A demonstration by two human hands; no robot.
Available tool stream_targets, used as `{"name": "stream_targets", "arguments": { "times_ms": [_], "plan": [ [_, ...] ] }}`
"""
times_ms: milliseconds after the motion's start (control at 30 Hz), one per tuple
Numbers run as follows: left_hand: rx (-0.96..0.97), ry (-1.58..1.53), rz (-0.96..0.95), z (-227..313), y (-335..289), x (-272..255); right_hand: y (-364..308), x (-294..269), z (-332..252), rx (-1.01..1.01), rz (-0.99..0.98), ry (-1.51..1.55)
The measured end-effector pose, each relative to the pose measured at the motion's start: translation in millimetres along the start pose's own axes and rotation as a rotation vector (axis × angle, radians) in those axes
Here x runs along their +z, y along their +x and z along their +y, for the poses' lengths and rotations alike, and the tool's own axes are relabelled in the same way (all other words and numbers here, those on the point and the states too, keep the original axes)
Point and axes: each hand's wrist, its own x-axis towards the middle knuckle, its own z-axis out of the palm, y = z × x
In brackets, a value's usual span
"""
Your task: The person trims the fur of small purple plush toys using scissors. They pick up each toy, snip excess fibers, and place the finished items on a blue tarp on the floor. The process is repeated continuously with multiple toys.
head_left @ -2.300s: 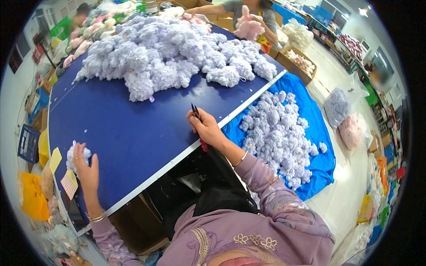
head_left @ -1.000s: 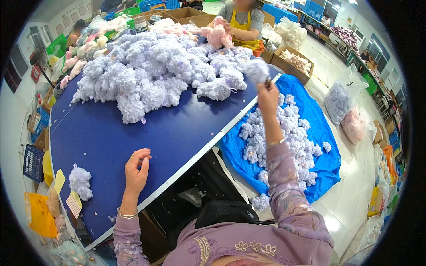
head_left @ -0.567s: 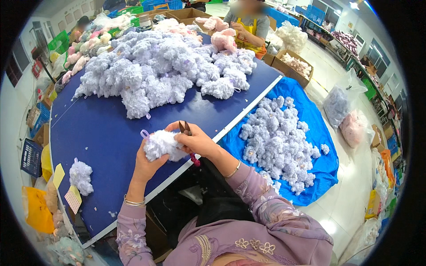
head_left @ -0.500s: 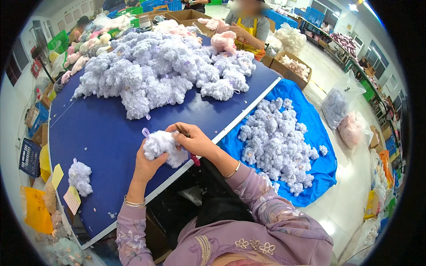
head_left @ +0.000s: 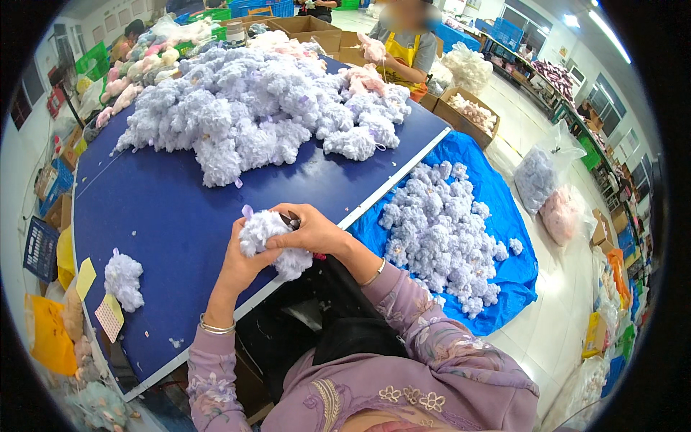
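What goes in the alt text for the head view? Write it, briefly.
Both hands, left hand and right hand, hold a fluffy lilac plush piece over a blue table. A big plush heap fills the table's far end, and more lie on a blue tarp at right.

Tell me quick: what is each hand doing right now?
Left hand: closed around the fluffy lilac plush piece, cupping it from below.
Right hand: closed on the same plush piece from above, with a small dark tool at its fingers.

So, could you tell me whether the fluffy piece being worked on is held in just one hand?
No, both the left hand and the right hand grip the lavender fluffy piece.
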Motion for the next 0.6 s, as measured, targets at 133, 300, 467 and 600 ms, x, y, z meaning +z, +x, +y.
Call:
{"name": "stream_targets", "arguments": {
  "times_ms": [133,300,467,600],
  "plan": [
    [-0.027,0.068,0.005,2.2,7.1,-3.7,-0.8,7.6,10.9,-0.045,0.185,-0.067],
    [0.033,0.188,0.097,-3.3,5.7,-5.9,-2.6,14.3,16.7,0.003,0.382,-0.211],
    [0.103,0.093,0.082,-6.1,6.7,-3.5,3.4,6.8,27.3,0.036,0.198,0.196],
    [0.014,0.110,0.052,5.1,6.2,0.3,3.9,10.6,33.3,0.010,0.209,0.290]
  ]
}}
